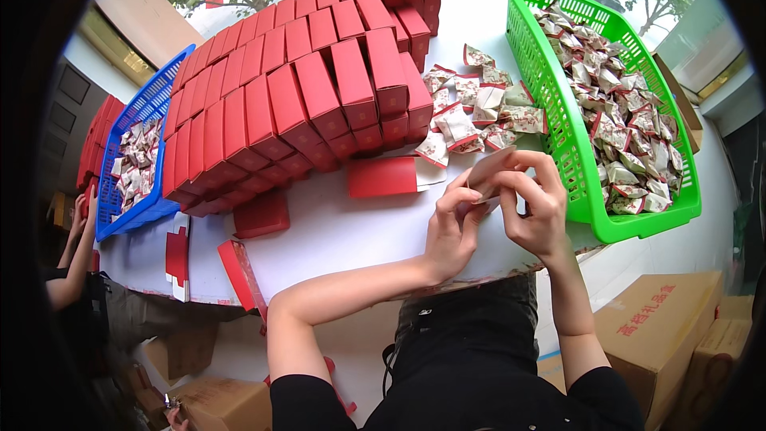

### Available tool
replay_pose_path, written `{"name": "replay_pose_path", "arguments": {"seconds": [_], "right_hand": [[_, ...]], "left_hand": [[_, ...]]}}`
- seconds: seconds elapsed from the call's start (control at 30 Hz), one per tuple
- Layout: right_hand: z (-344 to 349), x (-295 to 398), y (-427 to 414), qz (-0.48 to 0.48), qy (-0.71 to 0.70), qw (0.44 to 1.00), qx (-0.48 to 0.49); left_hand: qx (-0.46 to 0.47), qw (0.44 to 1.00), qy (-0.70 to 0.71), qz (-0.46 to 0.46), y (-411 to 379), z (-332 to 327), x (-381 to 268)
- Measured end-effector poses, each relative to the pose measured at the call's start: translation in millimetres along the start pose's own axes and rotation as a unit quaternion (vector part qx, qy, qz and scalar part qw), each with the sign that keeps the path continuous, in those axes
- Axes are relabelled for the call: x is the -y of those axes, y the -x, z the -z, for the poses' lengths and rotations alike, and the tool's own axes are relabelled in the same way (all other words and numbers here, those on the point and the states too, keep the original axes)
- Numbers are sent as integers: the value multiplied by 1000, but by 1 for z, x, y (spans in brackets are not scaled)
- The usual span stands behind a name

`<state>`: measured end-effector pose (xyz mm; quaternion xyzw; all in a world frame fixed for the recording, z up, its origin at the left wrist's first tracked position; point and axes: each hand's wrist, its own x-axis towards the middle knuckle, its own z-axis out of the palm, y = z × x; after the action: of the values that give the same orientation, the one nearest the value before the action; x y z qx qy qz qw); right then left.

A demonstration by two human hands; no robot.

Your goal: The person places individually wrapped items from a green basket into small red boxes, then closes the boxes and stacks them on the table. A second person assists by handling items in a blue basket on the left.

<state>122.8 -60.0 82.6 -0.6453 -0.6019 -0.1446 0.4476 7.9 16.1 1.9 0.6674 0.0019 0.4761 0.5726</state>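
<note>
Both my hands hold one small folded carton (489, 172), its pale inner side showing, above the table's near edge. The fingers of my left hand (456, 230) pinch its lower left part, while my right hand (534, 206) grips it from the right. Just beyond lies a loose group of small wrapped packets (458, 126), white with a red pattern. An open red box (383, 177) rests on its side left of my hands, its white flap towards them. Many red boxes (311, 96) stand stacked in rows behind it.
A green plastic basket (553, 114) full of packets stands at the right, a blue basket (134, 221) at the left. Flattened red cartons (177, 254) lie near the front edge of the table (353, 239). A co-worker's arms (81, 239) are at far left. Cardboard boxes (664, 317) stand below.
</note>
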Motion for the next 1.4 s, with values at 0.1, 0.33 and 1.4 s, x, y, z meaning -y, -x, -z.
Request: {"name": "replay_pose_path", "arguments": {"seconds": [0.1, 0.33, 1.4], "right_hand": [[15, 14, 5, -141, -108, 984, 19], [9, 18, 6, -51, -361, 928, -80], [26, 10, -7, 174, 203, 954, 135]], "left_hand": [[10, 1000, 4, 0, 0, 0, 1], [-2, 1000, -9, 10, 0, -2, 0], [54, 997, -46, -10, 0, 1, 1]]}}
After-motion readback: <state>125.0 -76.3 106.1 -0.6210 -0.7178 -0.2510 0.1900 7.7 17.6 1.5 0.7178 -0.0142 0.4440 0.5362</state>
